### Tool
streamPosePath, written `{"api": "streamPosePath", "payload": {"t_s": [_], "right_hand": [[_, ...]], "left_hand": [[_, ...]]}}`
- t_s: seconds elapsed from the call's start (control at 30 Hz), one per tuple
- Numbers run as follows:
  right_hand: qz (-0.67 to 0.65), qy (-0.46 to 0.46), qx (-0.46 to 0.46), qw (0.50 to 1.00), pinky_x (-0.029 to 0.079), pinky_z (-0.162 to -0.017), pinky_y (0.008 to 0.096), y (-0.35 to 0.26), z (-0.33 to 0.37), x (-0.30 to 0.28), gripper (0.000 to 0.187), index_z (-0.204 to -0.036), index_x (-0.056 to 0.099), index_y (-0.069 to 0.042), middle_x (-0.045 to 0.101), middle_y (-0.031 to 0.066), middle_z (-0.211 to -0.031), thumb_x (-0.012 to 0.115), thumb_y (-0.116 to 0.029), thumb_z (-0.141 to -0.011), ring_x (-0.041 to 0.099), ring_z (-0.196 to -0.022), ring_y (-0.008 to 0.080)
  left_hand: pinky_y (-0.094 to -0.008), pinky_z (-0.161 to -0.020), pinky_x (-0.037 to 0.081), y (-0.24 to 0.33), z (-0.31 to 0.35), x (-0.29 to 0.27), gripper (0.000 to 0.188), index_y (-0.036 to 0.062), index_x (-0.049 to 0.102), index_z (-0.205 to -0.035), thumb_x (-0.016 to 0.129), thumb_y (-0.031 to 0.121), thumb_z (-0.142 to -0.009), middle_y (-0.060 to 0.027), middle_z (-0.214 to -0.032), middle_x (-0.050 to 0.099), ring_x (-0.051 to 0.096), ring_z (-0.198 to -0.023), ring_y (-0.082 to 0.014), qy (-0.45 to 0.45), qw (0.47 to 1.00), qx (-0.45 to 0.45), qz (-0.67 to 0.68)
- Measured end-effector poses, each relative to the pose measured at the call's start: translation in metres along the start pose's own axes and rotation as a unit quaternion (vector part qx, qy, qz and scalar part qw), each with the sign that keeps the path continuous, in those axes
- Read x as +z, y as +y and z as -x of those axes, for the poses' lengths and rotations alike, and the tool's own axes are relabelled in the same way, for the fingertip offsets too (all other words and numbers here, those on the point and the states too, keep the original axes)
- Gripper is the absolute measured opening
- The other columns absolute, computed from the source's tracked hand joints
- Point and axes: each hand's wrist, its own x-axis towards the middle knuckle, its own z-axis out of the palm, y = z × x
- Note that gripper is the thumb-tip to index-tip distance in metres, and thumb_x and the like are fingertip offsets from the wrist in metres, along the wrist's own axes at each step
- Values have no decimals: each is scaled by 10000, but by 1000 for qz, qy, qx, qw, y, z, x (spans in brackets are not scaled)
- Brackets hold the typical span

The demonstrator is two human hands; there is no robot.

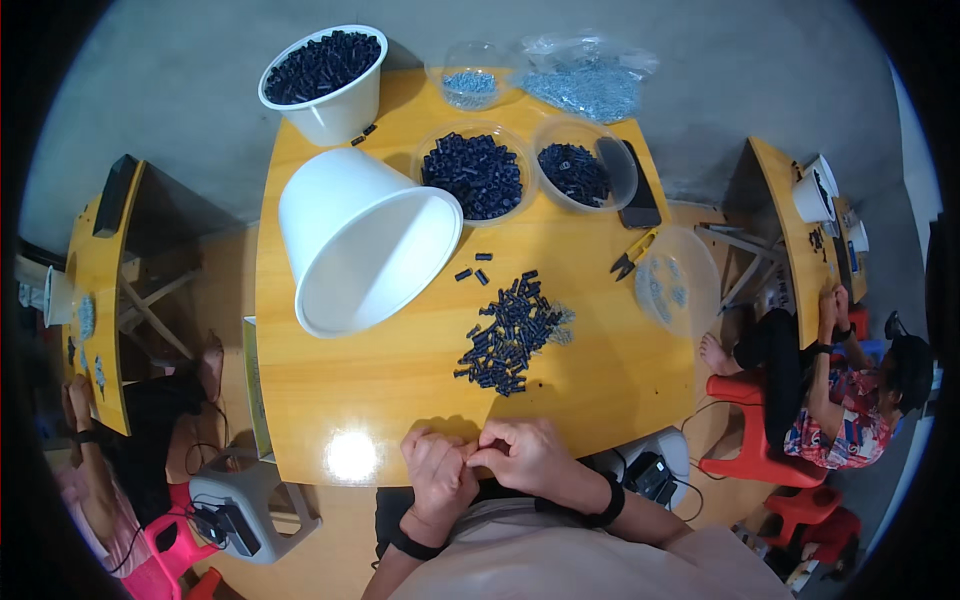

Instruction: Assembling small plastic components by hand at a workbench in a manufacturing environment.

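Note:
At the near edge of the table, my left hand (438, 470) and my right hand (528, 456) meet, fingertips pressed together. Both are closed; anything pinched between them is too small to make out. Just beyond them lies a loose pile of small black cylindrical parts (505, 340), with a patch of small silvery metal pieces (562, 325) on its right side. Two or three single black parts (482, 257) lie apart at the pile's far side. A large white bucket (345, 245) rests on its side to the left, its mouth facing me.
Behind stand a white tub of black parts (368, 90), two clear bowls of black parts (428, 200), a small clear tub (490, 98) and a bag of metal pieces (585, 85). Yellow-handled cutters (640, 247), a phone (643, 205) and a clear bowl (700, 290) lie right. People sit at both sides.

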Motion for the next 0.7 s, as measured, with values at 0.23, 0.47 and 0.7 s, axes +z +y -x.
{"api": "streamPosePath", "payload": {"t_s": [0.23, 0.47, 0.7], "right_hand": [[75, -43, 22, 996, 450, -496, 348, -7, -5, -3, 160, -690, 566, -31, 593, 121, -630, 684, -139, -694, 573, -538, 283], [63, -80, 77, 992, 439, -476, 345, -9, -13, -5, 161, -664, 549, -33, 584, 113, -607, 678, -124, -695, 571, -522, 273], [77, -69, 106, 989, 432, -471, 366, -8, -15, -2, 132, -643, 535, -54, 558, 114, -579, 640, -106, -704, 563, -524, 291]], "left_hand": [[-410, -800, 413, -5, 0, -3, 190, 83, 596, -754, 587, -5, -585, -52, -754, 531, 520, -727, -217, -54, 998, -8, 25], [-394, -789, 392, -7, -6, -4, 124, 79, 568, -726, 625, 32, -627, -41, -713, 527, 506, -679, -204, -87, 995, -22, 37], [-378, -821, 382, -10, -5, 0, 115, 66, 563, -750, 608, 48, -646, -44, -701, 527, 512, -685, -192, -108, 993, -21, 33]]}}
